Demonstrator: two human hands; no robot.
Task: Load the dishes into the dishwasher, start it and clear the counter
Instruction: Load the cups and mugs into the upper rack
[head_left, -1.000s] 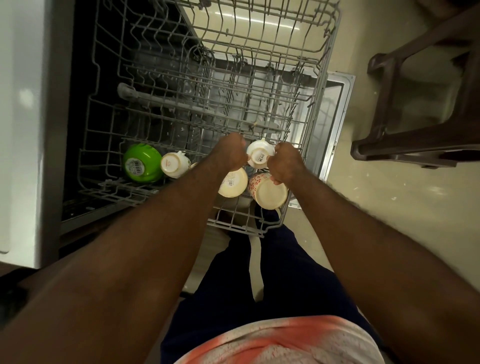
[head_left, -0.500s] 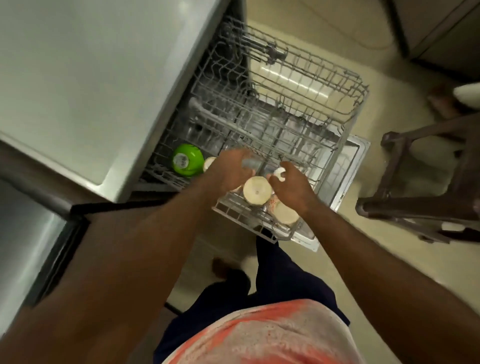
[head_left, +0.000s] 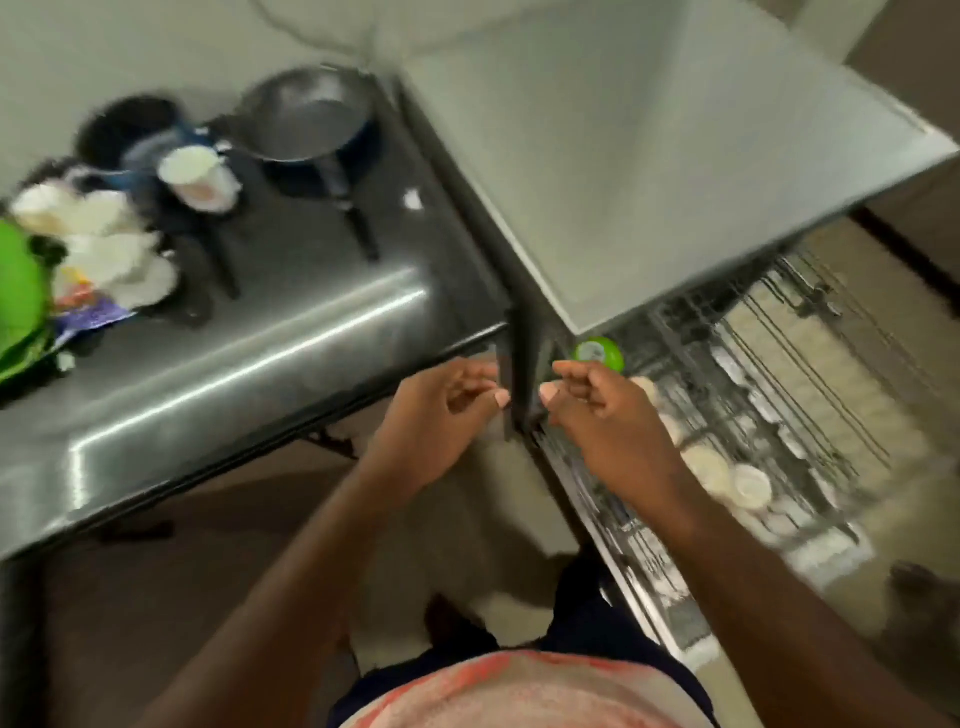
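Observation:
The dishwasher's wire rack (head_left: 810, 415) stands pulled out at the right, holding a green bowl (head_left: 598, 353) and several cream cups (head_left: 750, 486) upside down. My left hand (head_left: 441, 410) and my right hand (head_left: 602, 415) hover side by side in front of the counter's corner, off the rack. Both have loosely curled fingers and hold nothing. On the steel counter (head_left: 249, 374) to the left lie a frying pan (head_left: 306, 122), a white cup (head_left: 195, 174), a dark pot (head_left: 127, 130), white dishes (head_left: 109, 254) and a green plate (head_left: 18, 306).
The dishwasher's white top (head_left: 623, 171) reaches over the rack's back part. A dark chair leg (head_left: 919, 592) shows at the lower right on the tiled floor. My legs and shirt fill the bottom middle.
Both hands have let go of the cups and drawn back from the rack toward the counter corner. My view has swung left, bringing the counter with its dishes into sight.

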